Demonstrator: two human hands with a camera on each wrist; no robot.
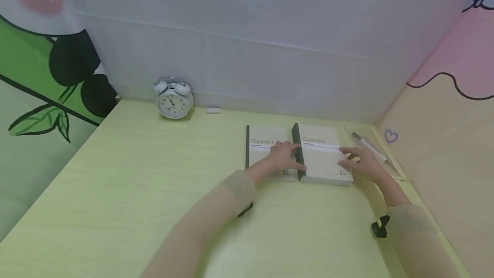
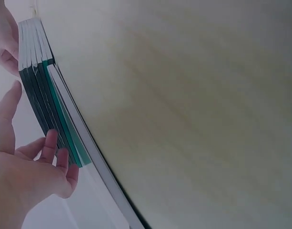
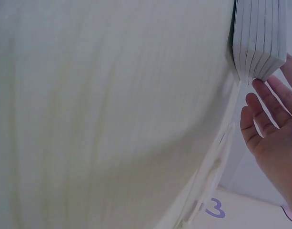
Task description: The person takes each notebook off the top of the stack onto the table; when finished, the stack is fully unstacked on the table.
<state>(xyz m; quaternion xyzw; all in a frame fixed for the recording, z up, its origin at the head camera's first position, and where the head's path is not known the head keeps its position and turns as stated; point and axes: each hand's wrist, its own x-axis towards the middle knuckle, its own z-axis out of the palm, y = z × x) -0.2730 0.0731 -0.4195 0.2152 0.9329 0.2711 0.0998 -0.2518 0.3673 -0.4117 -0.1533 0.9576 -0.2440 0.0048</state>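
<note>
A stack of several notebooks (image 1: 322,158) with pale covers and dark spines lies toward the right of the table. My left hand (image 1: 283,157) touches its spine side, thumb and fingers spread; the left wrist view shows the dark green spines (image 2: 43,105) beside the fingers. At the opposite edge, my right hand (image 1: 360,163) has its fingertips against or very near the page edges (image 3: 257,43), fingers loosely bent. Another notebook (image 1: 266,134) with the same cover lies flat just left of the stack, partly hidden under my left hand and forearm.
A white twin-bell alarm clock (image 1: 174,103) stands at the back left, with a small white block (image 1: 213,110) beside it. On the right, a shallow tray (image 1: 401,174) holds a white pen-like item (image 1: 369,147). A pale wall (image 1: 239,72) closes off the back.
</note>
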